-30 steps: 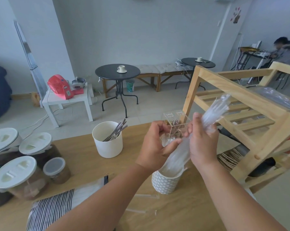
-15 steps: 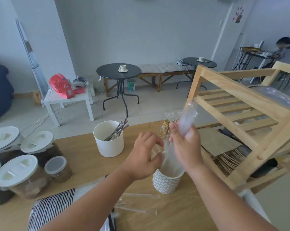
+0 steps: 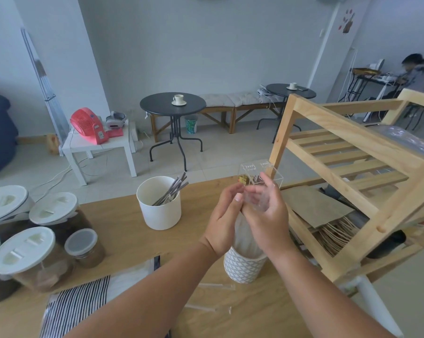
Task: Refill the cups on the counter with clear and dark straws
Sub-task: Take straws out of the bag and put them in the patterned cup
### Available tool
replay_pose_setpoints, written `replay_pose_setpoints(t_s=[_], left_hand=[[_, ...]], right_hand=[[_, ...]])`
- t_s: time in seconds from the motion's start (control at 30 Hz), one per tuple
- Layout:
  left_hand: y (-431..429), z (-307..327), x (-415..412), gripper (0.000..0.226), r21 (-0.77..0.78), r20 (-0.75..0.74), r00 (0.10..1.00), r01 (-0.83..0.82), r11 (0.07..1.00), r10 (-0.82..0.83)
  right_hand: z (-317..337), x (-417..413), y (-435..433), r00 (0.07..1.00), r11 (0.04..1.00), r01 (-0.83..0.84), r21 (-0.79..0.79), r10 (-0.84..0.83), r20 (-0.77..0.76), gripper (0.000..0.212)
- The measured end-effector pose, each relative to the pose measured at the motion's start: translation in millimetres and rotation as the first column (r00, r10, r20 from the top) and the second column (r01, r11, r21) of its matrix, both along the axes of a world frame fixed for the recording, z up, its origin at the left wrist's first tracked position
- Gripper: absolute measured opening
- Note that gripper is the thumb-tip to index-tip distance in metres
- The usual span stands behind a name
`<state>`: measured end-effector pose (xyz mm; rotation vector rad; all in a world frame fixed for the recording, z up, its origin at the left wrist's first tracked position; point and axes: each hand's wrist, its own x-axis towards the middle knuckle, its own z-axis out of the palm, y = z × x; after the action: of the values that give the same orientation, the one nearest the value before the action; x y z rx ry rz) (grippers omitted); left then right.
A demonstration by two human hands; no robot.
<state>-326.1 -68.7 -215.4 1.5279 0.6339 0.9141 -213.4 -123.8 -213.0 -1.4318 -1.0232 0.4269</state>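
While the left hand [image 3: 226, 217] presses clear straws [image 3: 244, 236] in the cup [image 3: 245, 268], the right hand [image 3: 269, 215] curls round them.

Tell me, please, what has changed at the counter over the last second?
The clear straws came down from a slant into the patterned cup and now stand nearly upright. The right hand now holds their tops; the left hand presses beside it. The white cup with dark straws stayed put.
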Motion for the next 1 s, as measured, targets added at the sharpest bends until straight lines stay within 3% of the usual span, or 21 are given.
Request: replay_pose_setpoints(t_s=[0.1,0.17,0.23,0.3,0.37,0.43,0.53,0.63,0.7,0.77,0.87,0.93,1.0], left_hand=[[6,2,-1,0.053,-0.023,-0.005,1.0,0.016,1.0,-0.016],[7,3,-3,0.052,-0.025,-0.027,0.999,0.016,1.0,-0.016],[7,0,-3,0.054,-0.013,-0.042,0.999,0.018,1.0,-0.018],[8,-4,-3,0.056,-0.03,-0.047,0.999,0.018,0.999,-0.019],[8,-6,-4,0.056,-0.062,-0.063,0.998,0.011,0.998,-0.015],[7,-7,-4,0.051,-0.08,-0.078,0.997,0.009,0.997,-0.015],[5,-10,-5,0.053,-0.123,-0.077,0.997,0.013,0.992,-0.022],[3,-11,-3,0.071,-0.171,-0.006,1.0,0.014,0.985,-0.016],[3,-8,-4,0.075,-0.244,0.053,0.999,-0.002,0.97,0.015],[5,-7,-8,0.078,-0.29,0.069,0.997,-0.018,0.957,0.04],[10,-12,-21,0.076,-0.272,0.042,0.998,-0.032,0.962,0.045],[16,-21,-34,0.057,-0.246,-0.021,0.996,-0.089,0.965,0.086],[25,-34,-51,0.031,-0.147,-0.213,0.97,-0.154,0.977,0.121]], right_hand=[[4,7,-2,0.995,0.999,-0.001,0.052,-0.004,0.101,0.091],[5,15,-5,0.964,0.998,0.037,0.051,-0.049,0.26,0.082],[4,24,-7,0.832,0.999,0.045,-0.003,-0.036,0.554,0.057],[4,23,-10,0.692,0.993,0.033,-0.113,0.059,0.719,0.045],[8,19,-13,0.687,0.989,0.028,-0.142,0.084,0.721,0.043],[20,21,-15,0.721,0.998,0.036,-0.059,0.015,0.693,0.041],[36,27,-11,0.715,0.997,0.065,-0.029,-0.026,0.699,0.06],[29,19,-8,0.538,0.954,0.052,-0.296,0.223,0.813,0.073],[10,14,-10,0.394,0.902,0.079,-0.424,0.363,0.845,0.069],[-2,14,-13,0.32,0.864,0.108,-0.492,0.439,0.84,0.066],[-4,16,-16,0.356,0.854,0.089,-0.513,0.454,0.817,0.069],[1,15,-18,0.396,0.853,0.056,-0.519,0.459,0.796,0.074],[8,14,-22,0.437,0.867,0.035,-0.497,0.434,0.788,0.074]])
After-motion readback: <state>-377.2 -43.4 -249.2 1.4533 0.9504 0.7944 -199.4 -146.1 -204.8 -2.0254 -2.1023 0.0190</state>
